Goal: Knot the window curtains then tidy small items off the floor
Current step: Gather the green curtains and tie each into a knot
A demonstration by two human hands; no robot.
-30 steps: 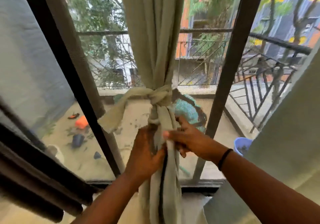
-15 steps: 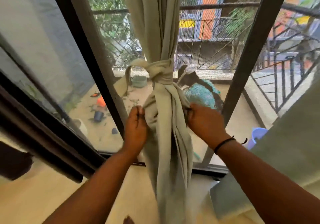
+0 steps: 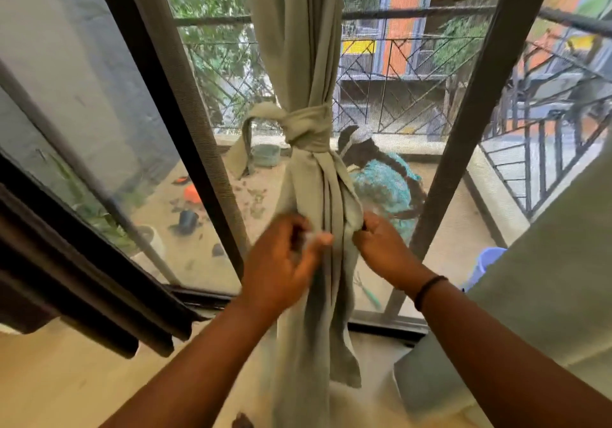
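Note:
A pale green curtain (image 3: 308, 63) hangs in front of the window, tied in a knot (image 3: 306, 131) at mid-height. Its short loose end (image 3: 243, 149) droops to the left. The bundled tail (image 3: 318, 328) falls below the knot to the floor. My left hand (image 3: 281, 262), blurred, is against the tail's left side with fingers curled and the thumb on the cloth. My right hand (image 3: 381, 245), with a black band on the wrist, pinches the fold at the tail's right edge. Both hands are well below the knot.
Dark window frames (image 3: 470, 113) stand on either side of the curtain. A second pale curtain (image 3: 546, 278) hangs at the right, dark cloth (image 3: 66, 278) at the left. A small dark item (image 3: 241, 422) lies on the floor. Outside, a person in teal (image 3: 384, 189), pots (image 3: 188, 219) and a blue bucket (image 3: 486, 262).
A second ago both hands were together on the tail's middle. They then spread to its two sides; now my left hand has slid in front of the cloth, slightly lower.

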